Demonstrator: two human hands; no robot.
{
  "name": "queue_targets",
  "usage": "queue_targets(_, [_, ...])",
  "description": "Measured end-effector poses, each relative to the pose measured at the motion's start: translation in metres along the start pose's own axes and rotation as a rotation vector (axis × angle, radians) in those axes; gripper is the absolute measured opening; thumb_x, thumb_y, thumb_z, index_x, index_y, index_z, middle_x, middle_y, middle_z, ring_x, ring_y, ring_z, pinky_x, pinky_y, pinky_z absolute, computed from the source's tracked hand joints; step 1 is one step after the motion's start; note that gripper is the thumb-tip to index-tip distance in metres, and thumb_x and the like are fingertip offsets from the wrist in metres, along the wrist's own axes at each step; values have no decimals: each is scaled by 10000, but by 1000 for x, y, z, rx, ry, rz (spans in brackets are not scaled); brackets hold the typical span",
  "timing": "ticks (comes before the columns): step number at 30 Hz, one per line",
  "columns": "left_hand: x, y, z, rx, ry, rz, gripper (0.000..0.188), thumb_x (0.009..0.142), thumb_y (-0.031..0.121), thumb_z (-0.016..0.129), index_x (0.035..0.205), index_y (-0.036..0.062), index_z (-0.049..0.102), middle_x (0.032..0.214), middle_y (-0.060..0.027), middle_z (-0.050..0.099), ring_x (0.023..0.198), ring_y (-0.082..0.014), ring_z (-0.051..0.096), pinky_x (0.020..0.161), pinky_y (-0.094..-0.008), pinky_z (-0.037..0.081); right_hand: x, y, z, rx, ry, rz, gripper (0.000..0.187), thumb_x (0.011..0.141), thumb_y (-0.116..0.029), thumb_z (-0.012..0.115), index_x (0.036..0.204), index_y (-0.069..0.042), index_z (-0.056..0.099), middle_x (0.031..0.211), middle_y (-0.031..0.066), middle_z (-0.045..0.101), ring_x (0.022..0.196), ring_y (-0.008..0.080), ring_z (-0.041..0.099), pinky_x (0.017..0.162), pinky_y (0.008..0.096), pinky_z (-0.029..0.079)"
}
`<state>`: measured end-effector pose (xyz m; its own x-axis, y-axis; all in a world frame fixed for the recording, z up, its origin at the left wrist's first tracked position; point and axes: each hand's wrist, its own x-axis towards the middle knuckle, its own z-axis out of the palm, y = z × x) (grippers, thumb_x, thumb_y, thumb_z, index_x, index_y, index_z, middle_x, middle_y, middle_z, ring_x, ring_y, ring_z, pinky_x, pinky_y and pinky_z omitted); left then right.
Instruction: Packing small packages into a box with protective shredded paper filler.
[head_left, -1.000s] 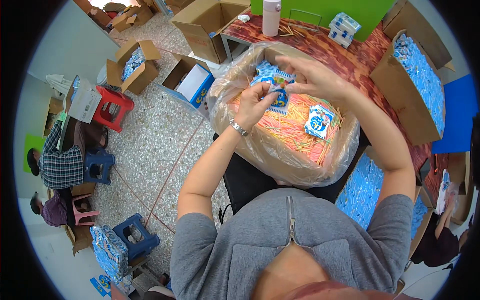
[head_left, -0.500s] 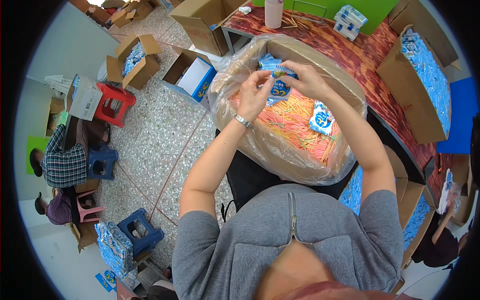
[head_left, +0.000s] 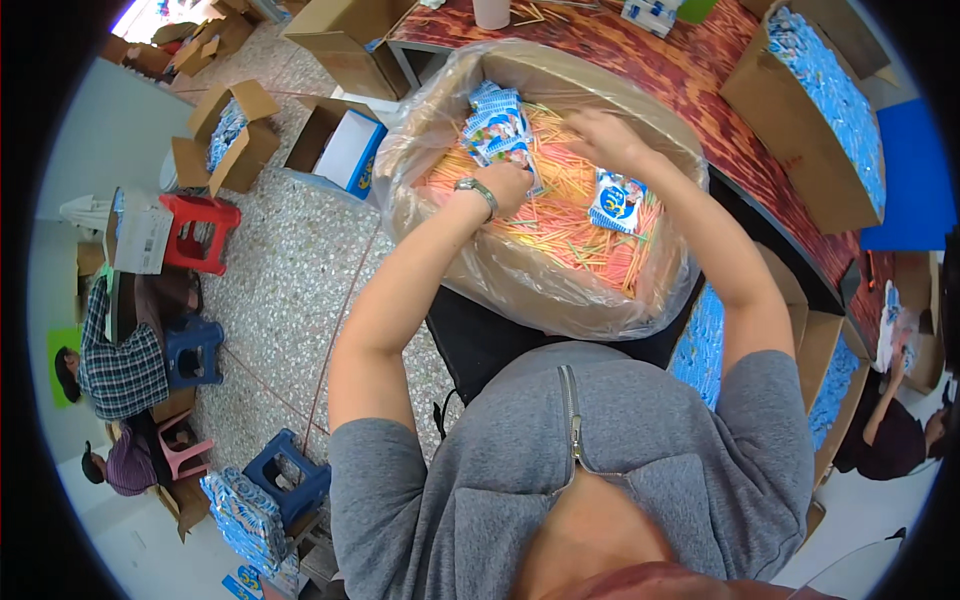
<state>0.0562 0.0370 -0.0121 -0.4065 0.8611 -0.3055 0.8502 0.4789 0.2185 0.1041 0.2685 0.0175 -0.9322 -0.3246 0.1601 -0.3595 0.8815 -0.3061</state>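
A large plastic-lined cardboard box (head_left: 640,105) in front of me holds a bed of thin pink, orange and yellow sticks (head_left: 560,235). At its left side my left hand (head_left: 503,187) is closed on the edge of a small blue-and-white packet (head_left: 518,156), its fingertips partly hidden. Just beyond lie several more packets in an overlapping stack (head_left: 495,110). My right hand (head_left: 605,138) reaches down to the sticks at the far side, fingers bent and blurred; whether it grips any is unclear. Nearer me, on the right, other blue-and-white packets (head_left: 618,202) lie on the sticks.
A red-brown patterned table (head_left: 690,85) runs behind the box. An open carton of blue packets (head_left: 825,100) stands on the right. To the left are a small carton (head_left: 310,135), a red stool (head_left: 200,235) and blue stools (head_left: 195,350). Other people sit at the far left and right.
The packet that both hands held up is now lower, by my left hand. My hands have parted, the right one moving to the sticks. The whole view has shifted a little.
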Motion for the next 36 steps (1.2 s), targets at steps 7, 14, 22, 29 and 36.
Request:
queue_targets(7, [4, 4, -6, 7, 15, 8, 257, 853, 202, 577, 1035, 32, 640, 1097, -197, 626, 1006, -348, 620, 841, -451, 508, -76, 11, -14, -140, -225, 404, 467, 722, -351, 763, 1035, -43, 606, 1024, 241, 602, 1009, 378, 600, 832, 462, 498])
queue_targets(14, [1, 6, -7, 16, 82, 37, 247, 861, 225, 576, 1020, 36, 579, 946, -198, 648, 935, -353, 621, 805, -457, 493, -75, 35, -7, -64, -216, 468, 360, 781, -205, 689, 1060, -25, 552, 958, 198, 635, 941, 373, 613, 812, 449, 482])
queue_targets(22, [-5, 2, -12, -43, 199, 55, 339, 875, 300, 594, 1024, -2, 626, 967, -227, 648, 912, -359, 635, 801, -440, 501, -76, 8, -36, -310, -70, 261, 288, 787, -64, 625, 1071, -60, 579, 974, 145, 646, 943, 335, 616, 794, 430, 490])
queue_targets(29, [-16, 57, -49, -1013, 404, 33, 306, 894, 236, 654, 1037, -35, 660, 916, -70, 687, 826, -109, 626, 741, -260, 510, -35, -42, -80, -112, 404, -142, 334, 825, -99, 630, 1154, -79, 573, 955, 123, 636, 909, 307, 608, 773, 379, 491])
queue_targets(36, [-45, 47, -59, -1373, 619, -2, 151, 936, 134, 572, 896, -10, 590, 778, -10, 626, 700, -69, 582, 644, -220, 490, -7, -71, -66, 479, 384, 146, 393, 879, -183, 666, 1223, -50, 531, 941, 59, 631, 795, 100, 596, 677, 267, 497])
